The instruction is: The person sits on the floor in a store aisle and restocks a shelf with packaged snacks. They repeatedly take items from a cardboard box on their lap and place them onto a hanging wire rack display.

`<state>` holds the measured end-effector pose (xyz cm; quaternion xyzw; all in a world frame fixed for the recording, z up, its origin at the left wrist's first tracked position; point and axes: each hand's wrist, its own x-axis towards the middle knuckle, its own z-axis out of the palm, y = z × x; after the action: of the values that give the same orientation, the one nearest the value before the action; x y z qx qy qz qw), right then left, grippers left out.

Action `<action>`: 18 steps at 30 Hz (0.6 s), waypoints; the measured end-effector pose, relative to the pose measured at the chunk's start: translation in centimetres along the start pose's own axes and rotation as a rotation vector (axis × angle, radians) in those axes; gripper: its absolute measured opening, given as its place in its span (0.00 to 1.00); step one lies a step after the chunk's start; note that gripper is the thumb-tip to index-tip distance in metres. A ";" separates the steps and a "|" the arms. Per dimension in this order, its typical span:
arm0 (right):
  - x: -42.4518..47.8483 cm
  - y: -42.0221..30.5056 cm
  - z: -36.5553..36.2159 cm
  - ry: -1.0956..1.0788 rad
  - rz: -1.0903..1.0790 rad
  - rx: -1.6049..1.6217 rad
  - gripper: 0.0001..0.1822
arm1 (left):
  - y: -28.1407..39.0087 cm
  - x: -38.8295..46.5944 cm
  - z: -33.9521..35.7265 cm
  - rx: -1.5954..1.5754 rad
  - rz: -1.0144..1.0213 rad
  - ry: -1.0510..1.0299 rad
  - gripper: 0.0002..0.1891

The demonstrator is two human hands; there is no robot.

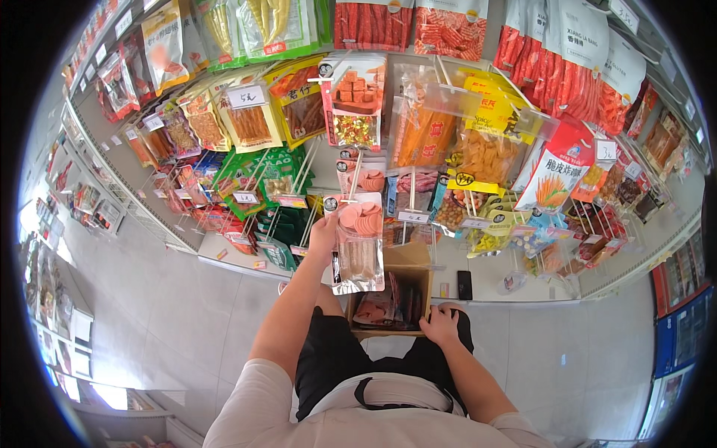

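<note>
My left hand (323, 238) grips the left edge of a pink and silver snack packet (357, 246), printed with round pink slices. The packet hangs upright, its top at the front end of a white display hook (357, 173); whether the hook passes through its hole I cannot tell. Similar pink packets (369, 178) hang farther back. Below, an open cardboard box (430, 285) stands between my knees with several flat packets (378, 308) inside. My right hand (442, 325) holds the box's near right corner, fingers at its rim.
Hooks full of snack bags surround my hands, with a red and white bag (557, 168) jutting out at right. A black phone (464, 285) lies on the bottom shelf (504, 297). Price tag holders (413, 217) stick out at hook ends. Another shelf rack stands at left.
</note>
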<state>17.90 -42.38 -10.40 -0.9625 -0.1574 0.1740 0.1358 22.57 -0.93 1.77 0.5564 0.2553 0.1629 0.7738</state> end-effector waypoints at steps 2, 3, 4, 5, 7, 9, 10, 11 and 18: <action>-0.1 0.0 0.1 -0.013 0.006 0.009 0.36 | -0.3 1.4 0.3 0.016 -0.010 0.006 0.17; -0.2 0.1 0.2 -0.028 0.008 0.009 0.37 | -0.6 2.5 0.4 0.079 -0.009 0.019 0.18; 0.1 0.0 0.0 -0.037 0.000 0.005 0.37 | -0.9 4.2 0.2 0.137 0.002 0.037 0.19; 0.5 -0.1 -0.1 -0.024 -0.008 0.001 0.37 | -0.9 6.0 0.3 0.191 0.017 0.054 0.19; 0.7 -0.4 0.1 -0.010 -0.028 -0.009 0.38 | -0.8 9.5 0.7 0.259 0.090 0.158 0.23; 0.6 -0.3 -0.1 -0.046 0.000 -0.011 0.38 | -0.2 11.3 2.7 0.326 0.076 0.222 0.27; 0.2 0.2 0.0 -0.055 0.032 -0.010 0.38 | 0.0 11.6 4.7 0.357 0.023 0.232 0.28; -0.2 0.7 0.0 -0.065 0.063 -0.010 0.38 | 0.0 11.5 6.3 0.389 -0.029 0.243 0.29; 0.2 0.2 0.4 -0.018 0.019 0.005 0.38 | -2.6 13.4 4.6 0.788 0.491 0.203 0.23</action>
<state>17.94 -42.45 -10.92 -0.9621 -0.1489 0.1842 0.1350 36.09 1.87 -2.45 0.8326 0.2330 0.2853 0.4136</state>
